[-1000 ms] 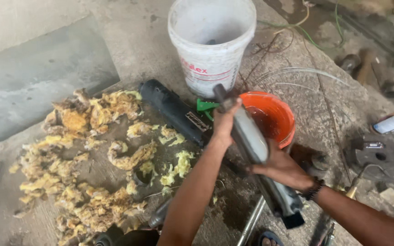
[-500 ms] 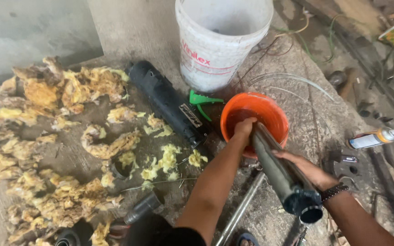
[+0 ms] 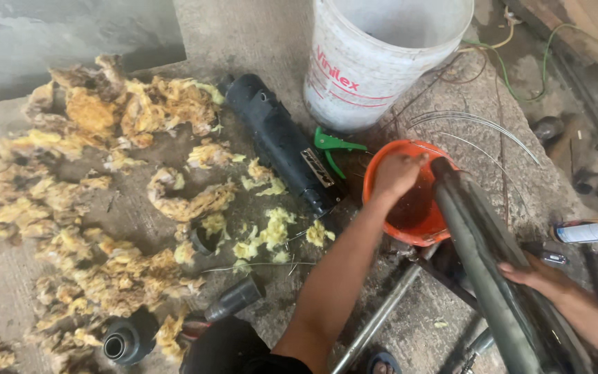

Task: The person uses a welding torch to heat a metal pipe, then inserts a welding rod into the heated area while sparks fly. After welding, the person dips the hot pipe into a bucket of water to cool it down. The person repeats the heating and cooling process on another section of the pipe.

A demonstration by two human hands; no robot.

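Note:
My left hand reaches into an orange bowl that holds dark liquid, fingers curled over its rim; whether it holds anything I cannot tell. My right hand grips a long dark metal pipe, which lies tilted with its upper end resting at the bowl's far edge. A black cylindrical casing lies on the concrete to the left of the bowl, with a green plastic clip beside it.
A large white plastic bucket stands behind the bowl. Clumps of yellow fibrous wadding cover the ground at left. A spray can lies at right, a thin steel rod and small black end caps near the bottom.
The pipe has swung down from an upright tilt to lie lower, its end at the bowl. My left hand left the pipe's tip and went into the bowl.

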